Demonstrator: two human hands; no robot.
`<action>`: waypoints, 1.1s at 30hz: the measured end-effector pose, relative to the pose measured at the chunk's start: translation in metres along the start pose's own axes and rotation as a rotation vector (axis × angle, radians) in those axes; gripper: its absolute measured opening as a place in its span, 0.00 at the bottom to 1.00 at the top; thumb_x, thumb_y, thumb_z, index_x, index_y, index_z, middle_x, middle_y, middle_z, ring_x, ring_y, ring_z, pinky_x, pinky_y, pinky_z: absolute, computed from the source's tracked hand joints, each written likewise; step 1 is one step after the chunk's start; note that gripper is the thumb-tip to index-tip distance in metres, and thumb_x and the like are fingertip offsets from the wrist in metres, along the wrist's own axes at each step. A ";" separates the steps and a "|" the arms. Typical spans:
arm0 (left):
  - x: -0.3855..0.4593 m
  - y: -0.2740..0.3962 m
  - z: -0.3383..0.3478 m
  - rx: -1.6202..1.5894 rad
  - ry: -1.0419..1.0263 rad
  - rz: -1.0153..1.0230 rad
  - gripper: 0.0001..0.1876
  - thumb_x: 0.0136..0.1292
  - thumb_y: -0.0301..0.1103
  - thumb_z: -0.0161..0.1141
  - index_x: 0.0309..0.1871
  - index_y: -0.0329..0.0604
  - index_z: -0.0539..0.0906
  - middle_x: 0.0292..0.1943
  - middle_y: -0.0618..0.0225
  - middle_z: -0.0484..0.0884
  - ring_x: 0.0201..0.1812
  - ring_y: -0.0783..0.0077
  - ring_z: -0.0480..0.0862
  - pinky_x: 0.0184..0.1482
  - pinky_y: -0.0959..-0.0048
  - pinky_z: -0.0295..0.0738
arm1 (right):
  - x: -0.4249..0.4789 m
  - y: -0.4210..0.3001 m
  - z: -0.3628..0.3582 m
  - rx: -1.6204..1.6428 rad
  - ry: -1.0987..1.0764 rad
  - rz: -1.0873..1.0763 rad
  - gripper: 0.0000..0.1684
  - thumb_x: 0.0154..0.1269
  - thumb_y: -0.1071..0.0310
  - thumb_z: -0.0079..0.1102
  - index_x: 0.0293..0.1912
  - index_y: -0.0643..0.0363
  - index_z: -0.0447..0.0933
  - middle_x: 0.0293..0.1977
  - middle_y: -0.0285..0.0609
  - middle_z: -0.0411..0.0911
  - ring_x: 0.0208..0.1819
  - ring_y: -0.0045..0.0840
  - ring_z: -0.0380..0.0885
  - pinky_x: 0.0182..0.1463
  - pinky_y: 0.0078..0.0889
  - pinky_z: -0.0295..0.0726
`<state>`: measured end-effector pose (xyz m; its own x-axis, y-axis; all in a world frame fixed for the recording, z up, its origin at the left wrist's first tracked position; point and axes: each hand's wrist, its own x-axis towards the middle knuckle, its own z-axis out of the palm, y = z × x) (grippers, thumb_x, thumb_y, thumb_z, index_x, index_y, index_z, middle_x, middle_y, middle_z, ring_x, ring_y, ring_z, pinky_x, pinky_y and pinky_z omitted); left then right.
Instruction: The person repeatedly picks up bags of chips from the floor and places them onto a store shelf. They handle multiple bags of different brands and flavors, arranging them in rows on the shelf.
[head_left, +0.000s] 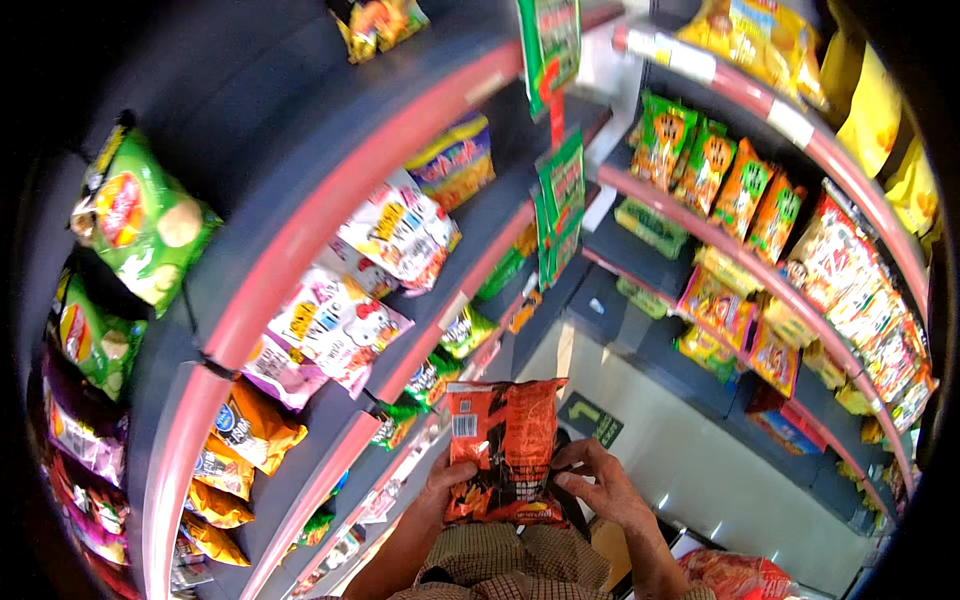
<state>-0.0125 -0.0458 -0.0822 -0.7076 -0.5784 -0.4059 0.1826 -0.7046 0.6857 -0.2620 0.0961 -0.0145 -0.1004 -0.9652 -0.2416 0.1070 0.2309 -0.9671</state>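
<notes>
An orange and black snack bag (510, 442) is held upright in front of my checked shirt, its printed back with a barcode facing up. My left hand (450, 476) grips its left edge, with the thumb over the front and the other fingers hidden behind. At the bag's right edge, my right hand (592, 476) has its thumb and bent fingers close together; whether they pinch the edge is not clear. White and pink snack bags (334, 322) lie on the shelf to the left of the held bag.
Shelves with pink front rails (300, 202) curve along the left, holding green chip bags (150, 217) and orange bags (255, 427). Green packets (559, 202) hang on a red strip ahead. More snack shelves (720, 217) stand on the right. A red bag (735, 574) lies low at right, near the floor.
</notes>
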 end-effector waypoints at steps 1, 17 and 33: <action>-0.005 0.009 0.013 -0.010 -0.004 0.025 0.42 0.53 0.33 0.69 0.71 0.33 0.63 0.60 0.58 0.78 0.57 0.59 0.81 0.62 0.59 0.74 | 0.000 -0.005 0.004 0.079 0.085 0.033 0.32 0.67 0.61 0.65 0.64 0.65 0.65 0.53 0.47 0.78 0.56 0.32 0.76 0.60 0.38 0.74; -0.076 0.090 0.085 -0.052 -0.004 0.219 0.38 0.59 0.35 0.66 0.71 0.34 0.64 0.62 0.55 0.76 0.60 0.60 0.80 0.63 0.61 0.76 | 0.019 -0.102 0.070 0.263 0.017 -0.108 0.37 0.67 0.65 0.65 0.69 0.67 0.60 0.58 0.43 0.75 0.59 0.24 0.73 0.65 0.31 0.70; -0.100 0.117 0.074 -0.086 -0.024 0.303 0.47 0.57 0.44 0.70 0.74 0.32 0.58 0.66 0.52 0.72 0.64 0.58 0.77 0.67 0.61 0.72 | 0.052 -0.131 0.103 0.313 0.110 -0.148 0.42 0.67 0.51 0.64 0.69 0.67 0.58 0.58 0.48 0.74 0.58 0.29 0.76 0.63 0.35 0.73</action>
<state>0.0296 -0.0403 0.0835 -0.6276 -0.7584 -0.1759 0.4439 -0.5342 0.7195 -0.1796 0.0031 0.1083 -0.2420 -0.9623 -0.1242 0.3787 0.0242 -0.9252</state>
